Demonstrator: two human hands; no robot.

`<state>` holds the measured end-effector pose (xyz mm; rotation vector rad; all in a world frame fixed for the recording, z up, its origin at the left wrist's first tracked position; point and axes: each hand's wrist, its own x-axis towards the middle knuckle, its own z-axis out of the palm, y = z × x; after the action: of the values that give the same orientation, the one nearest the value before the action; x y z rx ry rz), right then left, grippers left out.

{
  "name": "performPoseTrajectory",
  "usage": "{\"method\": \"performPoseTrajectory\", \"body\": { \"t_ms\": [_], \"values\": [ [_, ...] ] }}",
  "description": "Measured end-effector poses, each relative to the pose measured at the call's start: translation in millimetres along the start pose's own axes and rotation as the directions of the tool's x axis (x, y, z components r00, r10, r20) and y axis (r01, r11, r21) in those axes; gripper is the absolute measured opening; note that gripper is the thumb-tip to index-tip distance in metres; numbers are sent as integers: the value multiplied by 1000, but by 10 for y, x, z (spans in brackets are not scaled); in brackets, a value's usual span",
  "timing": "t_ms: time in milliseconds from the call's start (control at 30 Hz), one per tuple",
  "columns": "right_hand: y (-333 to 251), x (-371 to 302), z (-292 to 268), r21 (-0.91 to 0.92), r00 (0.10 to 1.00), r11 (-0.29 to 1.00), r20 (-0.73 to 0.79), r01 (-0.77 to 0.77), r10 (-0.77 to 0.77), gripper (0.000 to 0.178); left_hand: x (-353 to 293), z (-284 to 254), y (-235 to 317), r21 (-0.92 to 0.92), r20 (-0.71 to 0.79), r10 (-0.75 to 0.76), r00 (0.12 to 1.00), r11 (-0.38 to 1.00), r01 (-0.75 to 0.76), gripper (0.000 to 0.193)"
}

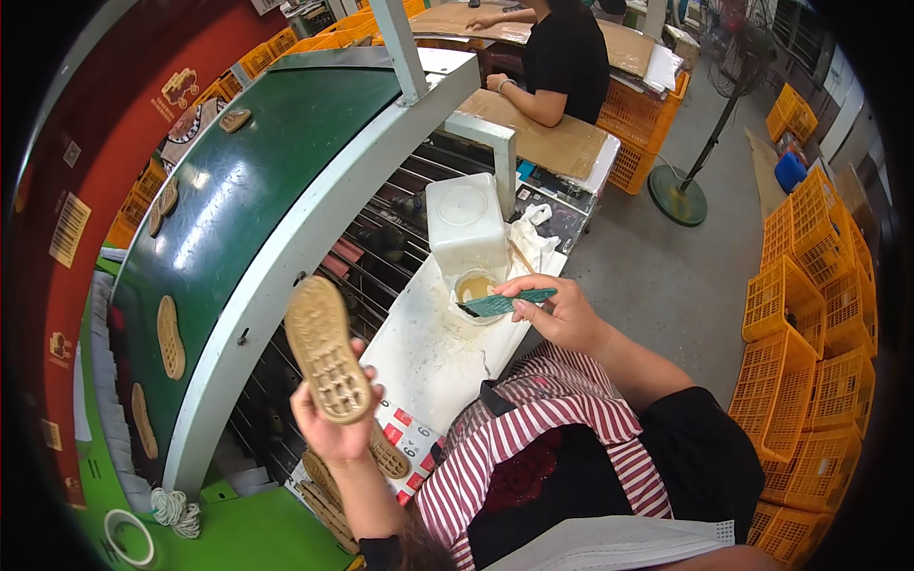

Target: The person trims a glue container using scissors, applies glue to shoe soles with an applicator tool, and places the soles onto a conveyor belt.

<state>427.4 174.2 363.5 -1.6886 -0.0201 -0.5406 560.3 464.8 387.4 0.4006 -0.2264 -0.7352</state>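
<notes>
Head view: the left hand (333, 433) curls round a tan sole (327, 347); the right hand (562, 315) pinches a green brush (512, 301) over a pot (486, 321); a conveyor (257, 190) lies beyond. Brush-loading seems underway; next likely needs a steady sole, even strokes.

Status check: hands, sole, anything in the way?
Left hand: tan sole held up. Right hand: green tool over white tub. White jug just beyond tub, seemingly not blocking.
</notes>
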Motion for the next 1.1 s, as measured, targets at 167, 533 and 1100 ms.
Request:
{"method": "performPoseTrajectory", "body": {
  "t_ms": [167,533,1100],
  "values": [
    [33,-53,42,-24,999,999,-3,-49,49,19,294,230,783,21,171,111,979,993,-117,59],
    [138,-36,164,82,986,982,14,-169,169,20,116,-119,1523,-62,-137,371,918,922,-382,67],
    [481,169,332,52,949,966,205,-254,238,21,-1909,-1775,-96,444,-387,736,555,-379,812,31]
  ]
}}
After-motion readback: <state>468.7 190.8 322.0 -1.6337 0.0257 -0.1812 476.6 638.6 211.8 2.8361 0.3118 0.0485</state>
